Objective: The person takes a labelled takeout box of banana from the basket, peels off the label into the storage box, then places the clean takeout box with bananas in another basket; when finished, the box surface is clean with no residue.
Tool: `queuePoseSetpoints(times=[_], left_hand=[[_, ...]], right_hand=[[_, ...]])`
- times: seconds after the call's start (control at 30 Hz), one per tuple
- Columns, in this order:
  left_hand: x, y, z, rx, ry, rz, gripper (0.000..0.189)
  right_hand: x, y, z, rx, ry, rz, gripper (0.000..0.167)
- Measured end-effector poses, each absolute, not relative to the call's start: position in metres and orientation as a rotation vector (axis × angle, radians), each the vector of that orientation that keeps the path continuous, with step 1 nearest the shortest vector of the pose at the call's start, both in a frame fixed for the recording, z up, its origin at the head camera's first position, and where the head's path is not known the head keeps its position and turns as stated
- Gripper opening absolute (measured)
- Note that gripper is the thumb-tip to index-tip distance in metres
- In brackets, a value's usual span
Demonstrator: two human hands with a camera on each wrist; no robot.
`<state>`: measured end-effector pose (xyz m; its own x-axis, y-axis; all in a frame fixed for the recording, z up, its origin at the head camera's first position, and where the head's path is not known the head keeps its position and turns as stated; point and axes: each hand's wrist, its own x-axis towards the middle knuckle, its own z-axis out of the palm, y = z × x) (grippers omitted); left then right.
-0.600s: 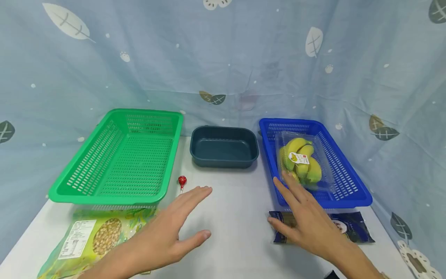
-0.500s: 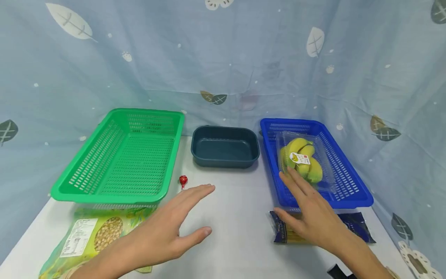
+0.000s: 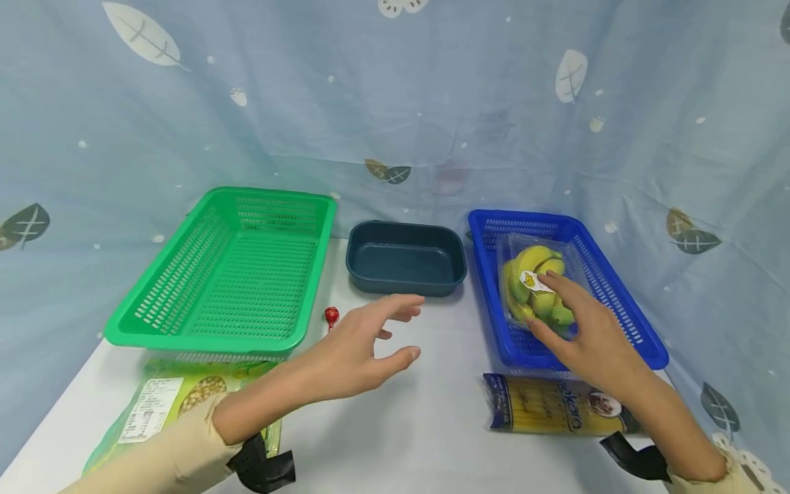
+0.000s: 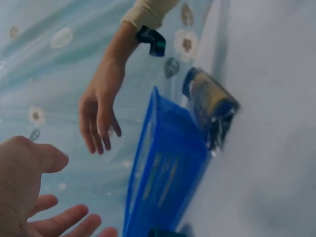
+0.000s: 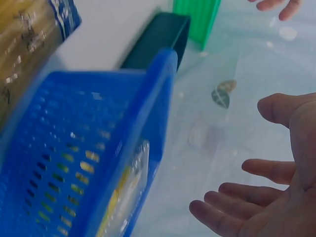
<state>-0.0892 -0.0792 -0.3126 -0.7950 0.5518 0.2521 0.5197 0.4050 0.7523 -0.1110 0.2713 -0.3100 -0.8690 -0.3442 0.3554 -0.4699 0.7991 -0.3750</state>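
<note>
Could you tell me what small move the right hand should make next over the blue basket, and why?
Probably lower and close the fingers around the clear plastic pack of yellow bananas. The right hand is spread open above that pack in the blue plastic basket, not visibly gripping it. The left hand hangs open above the white table, holding nothing.

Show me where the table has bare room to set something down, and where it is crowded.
Bare tabletop lies between the soybean bag and the pasta packet, in front of the dark tub. The green basket and tub hold nothing. It is crowded in the blue basket, which holds the banana pack under the right hand.
</note>
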Motion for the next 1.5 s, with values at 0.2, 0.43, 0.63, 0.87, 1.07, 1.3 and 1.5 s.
queuePoseSetpoints(times=[0.2,0.43,0.63,0.87,1.07,1.3,1.5], left_hand=[[-0.099,-0.049,-0.317,0.891,2.520,1.535,0.057],[-0.113,-0.022,-0.331,0.738,2.368,1.672,0.059],[-0.124,-0.011,-0.338,0.636,2.371,1.713,0.061],[-0.137,0.003,-0.348,0.537,2.318,1.744,0.065],[-0.142,0.019,-0.362,0.452,2.216,1.794,0.068],[-0.148,0.038,-0.367,0.243,1.991,1.958,0.072],[-0.151,0.055,-0.370,0.097,1.939,2.019,0.070]], right_hand=[[-0.124,0.286,-0.304,0.556,-2.706,0.681,0.063],[-0.143,0.304,-0.300,0.465,-2.749,0.683,0.062],[-0.159,0.319,-0.300,0.416,-2.780,0.665,0.062],[-0.178,0.336,-0.297,0.308,-2.867,0.698,0.063],[-0.197,0.349,-0.295,0.221,-2.943,0.722,0.066],[-0.221,0.364,-0.300,0.122,-3.026,0.701,0.071],[-0.241,0.371,-0.309,0.103,-3.087,0.672,0.075]])
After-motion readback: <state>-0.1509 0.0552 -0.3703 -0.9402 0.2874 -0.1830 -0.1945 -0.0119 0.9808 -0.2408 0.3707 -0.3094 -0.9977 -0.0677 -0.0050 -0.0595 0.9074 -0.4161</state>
